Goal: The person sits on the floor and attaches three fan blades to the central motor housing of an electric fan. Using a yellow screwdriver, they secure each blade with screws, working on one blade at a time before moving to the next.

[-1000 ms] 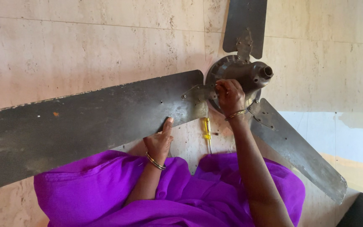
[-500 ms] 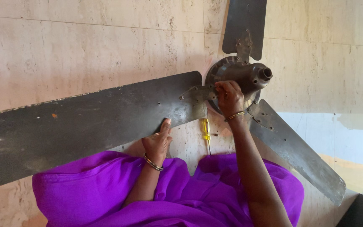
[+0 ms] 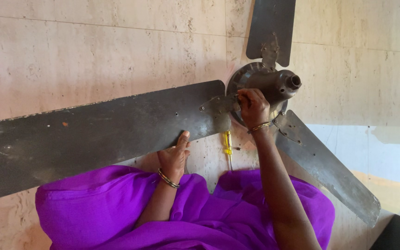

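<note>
The long blade (image 3: 93, 136) has swung a little since a second ago, its far left end sitting higher in view now, while both hands have barely shifted. That blade belongs to a dark ceiling fan lying on the stone floor (image 3: 93, 55), and its bracket (image 3: 216, 109) meets the motor hub (image 3: 267, 85) right at the right hand (image 3: 254, 107). The right hand's fingers are curled tight at the joint of bracket and hub, fingertips pinched together there; whether they grip something small, I cannot tell. The left hand (image 3: 174, 157) lies at the blade's near edge, fingers mostly folded, one finger stretched up and touching the metal. Just between the two wrists, a yellow screwdriver (image 3: 228, 147) lies on the floor, untouched. Two more blades (image 3: 325, 166) spread from the hub. Purple cloth (image 3: 116, 213) covers the lap below.
</note>
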